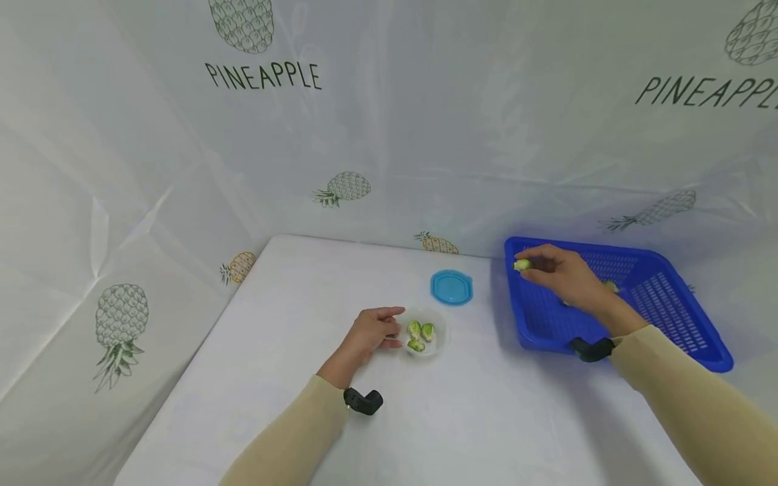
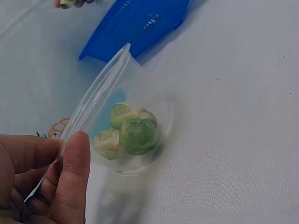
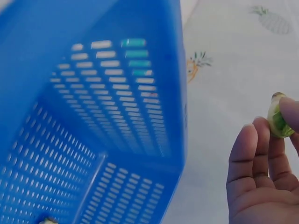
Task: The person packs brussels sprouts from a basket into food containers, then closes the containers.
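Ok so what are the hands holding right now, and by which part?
The left hand pinches the clear bowl by its rim; the right hand pinches a Brussels sprout by its leafy sides.

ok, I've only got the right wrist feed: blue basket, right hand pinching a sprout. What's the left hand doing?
Observer: The left hand pinches the rim of a clear bowl between thumb and fingers.
Operator: Anything in it?
Observer: Three Brussels sprouts, huddled together in the bottom.
Operator: Is it covered?
Observer: No, it's open on top; a blue lid lies apart from it on the white table, farther from the person.
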Demonstrator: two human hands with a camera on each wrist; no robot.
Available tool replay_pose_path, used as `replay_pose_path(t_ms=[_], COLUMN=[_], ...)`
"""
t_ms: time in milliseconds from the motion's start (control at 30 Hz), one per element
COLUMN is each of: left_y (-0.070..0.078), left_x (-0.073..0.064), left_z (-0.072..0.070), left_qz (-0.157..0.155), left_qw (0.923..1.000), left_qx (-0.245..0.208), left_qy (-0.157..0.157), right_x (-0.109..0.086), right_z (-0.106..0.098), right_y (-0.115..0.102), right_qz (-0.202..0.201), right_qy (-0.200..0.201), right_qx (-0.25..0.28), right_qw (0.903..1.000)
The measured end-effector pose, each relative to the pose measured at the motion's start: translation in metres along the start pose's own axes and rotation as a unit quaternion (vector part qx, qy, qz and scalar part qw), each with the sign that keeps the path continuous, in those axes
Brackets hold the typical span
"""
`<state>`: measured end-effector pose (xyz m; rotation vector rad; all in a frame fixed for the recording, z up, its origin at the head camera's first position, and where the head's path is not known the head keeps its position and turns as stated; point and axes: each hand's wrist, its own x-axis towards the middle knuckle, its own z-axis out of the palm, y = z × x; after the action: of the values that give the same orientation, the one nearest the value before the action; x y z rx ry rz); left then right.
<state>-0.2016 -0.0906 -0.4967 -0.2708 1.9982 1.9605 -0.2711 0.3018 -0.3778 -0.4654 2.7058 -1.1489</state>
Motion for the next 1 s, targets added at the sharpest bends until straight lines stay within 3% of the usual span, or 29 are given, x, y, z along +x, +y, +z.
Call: replay_pose_path(t_ms=[333, 600, 1000], left_y=[0.001, 0.000, 0.002], left_x=[0.001, 0.001, -0.002], left_z=[0.000, -0.001, 0.000], left_qz=[0.003, 0.002, -0.002], left_qw=[1.0000, 1.0000, 1.0000], left_qx=[0.001, -0.006, -0.008], left_qy=[-0.001, -0.006, -0.002], right_x=[-0.003, -0.007, -0.004], right_z=[0.018, 0.034, 0.057], right_y=[-0.012, -0.024, -0.025], right_qz=[-0.037, -0.024, -0.073], right_qy=[0.042, 0.055, 0.065], right_qx=[0.036, 0.021, 0.004], right_qw=[0.9978, 0.9980, 0.9952])
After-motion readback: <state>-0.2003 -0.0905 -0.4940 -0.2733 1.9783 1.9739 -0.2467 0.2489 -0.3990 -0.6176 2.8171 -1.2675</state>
